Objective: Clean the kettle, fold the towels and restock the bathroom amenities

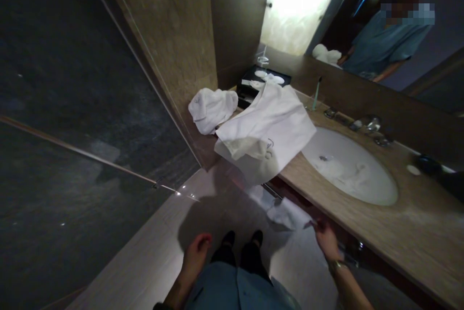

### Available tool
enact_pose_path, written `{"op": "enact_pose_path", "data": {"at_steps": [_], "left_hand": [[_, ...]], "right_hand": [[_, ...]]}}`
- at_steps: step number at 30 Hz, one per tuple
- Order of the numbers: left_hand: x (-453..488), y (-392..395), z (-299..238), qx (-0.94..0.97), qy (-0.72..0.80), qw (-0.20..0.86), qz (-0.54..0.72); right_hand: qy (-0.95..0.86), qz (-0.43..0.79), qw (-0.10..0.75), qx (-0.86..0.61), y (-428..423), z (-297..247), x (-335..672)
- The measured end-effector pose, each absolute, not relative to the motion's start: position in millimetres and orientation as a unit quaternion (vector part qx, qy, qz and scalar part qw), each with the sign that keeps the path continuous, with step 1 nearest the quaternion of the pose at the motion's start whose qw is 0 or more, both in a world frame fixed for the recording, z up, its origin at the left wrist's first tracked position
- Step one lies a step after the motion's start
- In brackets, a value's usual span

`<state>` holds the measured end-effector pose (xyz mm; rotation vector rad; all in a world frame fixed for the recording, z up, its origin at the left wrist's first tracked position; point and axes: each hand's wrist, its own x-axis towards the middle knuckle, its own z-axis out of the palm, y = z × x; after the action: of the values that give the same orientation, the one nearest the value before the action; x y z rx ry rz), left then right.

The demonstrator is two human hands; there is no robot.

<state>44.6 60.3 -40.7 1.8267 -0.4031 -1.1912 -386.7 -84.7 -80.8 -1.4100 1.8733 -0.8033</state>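
Note:
My right hand [326,238] pinches the corner of a white cloth [290,214], which hangs beneath the counter's front edge, close to a metal rail [271,190]. Low over the floor, my left hand [198,246] has its fingers curled in, with nothing visible in them. A large white towel [273,124] with a dark emblem lies spread over the counter, its front part drooping past the edge. To its left, a crumpled white towel [212,109] sits in a heap by the wall.
A stone counter [362,220] holds an oval sink [348,155] with white cloth inside. Behind are a faucet [372,124], a toothbrush [316,92] and a black box [246,90] with small white items. A mirror reflects a person. A dark glossy panel [90,145] stands left.

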Motion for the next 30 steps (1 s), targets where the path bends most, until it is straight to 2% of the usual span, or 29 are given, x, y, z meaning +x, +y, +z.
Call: {"op": "enact_pose_path", "data": {"at_steps": [6, 9, 12, 14, 17, 19, 21, 25, 28, 30], "left_hand": [[-3.6, 36.4, -44.3, 0.740, -0.189, 0.445, -0.467], [-26.1, 16.1, -42.9, 0.712, -0.219, 0.478, -0.465], [-29.9, -7.7, -34.7, 0.697, -0.215, 0.543, -0.416], [-17.5, -28.9, -20.2, 0.697, -0.212, 0.571, -0.379], [17.7, -74.2, 18.1, 0.700, -0.254, 0.577, -0.335], [43.6, -113.3, 49.4, 0.695, -0.293, 0.592, -0.285], [65.0, -156.5, 79.7, 0.679, -0.326, 0.615, -0.233], [90.5, -237.9, 124.4, 0.644, -0.382, 0.630, -0.209], [97.2, -282.7, 137.8, 0.630, -0.408, 0.617, -0.237], [92.4, -302.6, 138.2, 0.622, -0.417, 0.606, -0.269]], "right_hand": [[0.632, -0.089, 0.248, -0.729, -125.5, -101.9, -351.2], [0.623, -0.083, 0.272, -0.729, -140.7, -102.5, -341.6], [0.560, -0.131, 0.335, -0.746, -144.1, -80.6, -343.0], [0.472, -0.191, 0.432, -0.745, -152.7, -49.9, -335.4], [0.380, -0.330, 0.556, -0.661, -198.7, 16.3, -295.4], [0.399, -0.446, 0.565, -0.568, -250.9, 64.3, -252.7], [0.438, -0.512, 0.547, -0.498, -305.9, 107.5, -207.6], [0.451, -0.506, 0.557, -0.480, -368.9, 164.8, -152.9], [0.423, -0.504, 0.574, -0.487, -374.8, 179.6, -170.8], [0.470, -0.525, 0.517, -0.486, -375.1, 179.5, -206.1]]}}
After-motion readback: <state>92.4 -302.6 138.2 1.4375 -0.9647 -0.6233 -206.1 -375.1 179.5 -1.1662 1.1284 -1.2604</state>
